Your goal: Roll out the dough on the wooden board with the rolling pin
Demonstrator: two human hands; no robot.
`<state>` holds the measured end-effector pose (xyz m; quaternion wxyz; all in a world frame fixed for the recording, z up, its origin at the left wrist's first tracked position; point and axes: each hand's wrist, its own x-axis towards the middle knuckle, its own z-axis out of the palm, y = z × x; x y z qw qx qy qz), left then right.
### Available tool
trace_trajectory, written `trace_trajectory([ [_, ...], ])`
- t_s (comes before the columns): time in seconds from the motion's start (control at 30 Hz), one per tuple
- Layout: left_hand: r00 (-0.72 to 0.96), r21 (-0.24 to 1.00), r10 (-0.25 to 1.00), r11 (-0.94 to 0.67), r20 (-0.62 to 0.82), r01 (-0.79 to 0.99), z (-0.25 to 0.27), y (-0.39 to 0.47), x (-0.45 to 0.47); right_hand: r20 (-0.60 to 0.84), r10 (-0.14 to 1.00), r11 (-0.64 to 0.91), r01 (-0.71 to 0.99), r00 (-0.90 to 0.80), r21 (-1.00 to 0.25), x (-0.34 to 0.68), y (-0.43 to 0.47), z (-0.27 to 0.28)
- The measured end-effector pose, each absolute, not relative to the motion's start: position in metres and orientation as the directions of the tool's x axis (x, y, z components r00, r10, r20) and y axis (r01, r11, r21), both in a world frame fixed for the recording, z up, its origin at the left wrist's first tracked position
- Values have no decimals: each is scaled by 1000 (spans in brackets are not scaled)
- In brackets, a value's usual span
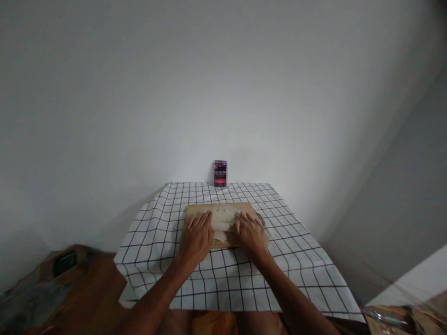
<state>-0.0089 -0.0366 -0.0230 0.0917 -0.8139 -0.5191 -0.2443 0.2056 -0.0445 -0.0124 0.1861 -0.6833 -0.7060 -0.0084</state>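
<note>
A wooden board [201, 206] lies on the checked cloth, dusted with white flour-like powder. Spread over its middle is a pale, flat layer [223, 215] that looks like dough. Across this layer runs a pale, roll-shaped piece [224, 227]; whether it is rolled dough or a rolling pin I cannot tell. My left hand [199, 229] rests palm down at the roll's left end, fingers stretched forward. At the right end, my right hand [249, 229] lies palm down with its fingers extended and slightly spread. Both palms cover the roll's ends.
A white cloth with a black grid [236, 286] covers the table. At the back, a phone-like dark object [220, 174] leans on the white wall [227, 88]. Past the board's right edge a round item [260, 219] shows partly. Boxes [63, 263] stand at lower left; packages [398, 318] at lower right.
</note>
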Motion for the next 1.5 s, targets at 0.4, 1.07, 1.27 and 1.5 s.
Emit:
trace_trajectory([
  [0.4, 398, 20, 780, -464, 484, 885, -29, -77, -19, 329, 944, 110, 944, -2, -310, 203, -81, -18],
  [1.07, 425, 34, 760, -504, 492, 863, -21, -65, -27, 328, 944, 134, 948, -34, -288, 212, -63, -13],
  [1.27, 389, 97, 789, -486, 475, 868, -18, -19, -18, 338, 939, 156, 953, -61, -260, 221, -30, -6],
  [1.5, 342, 127, 882, -399, 325, 908, 1, 36, 0, 219, 976, 55, 965, 2, -257, 228, 10, 10],
])
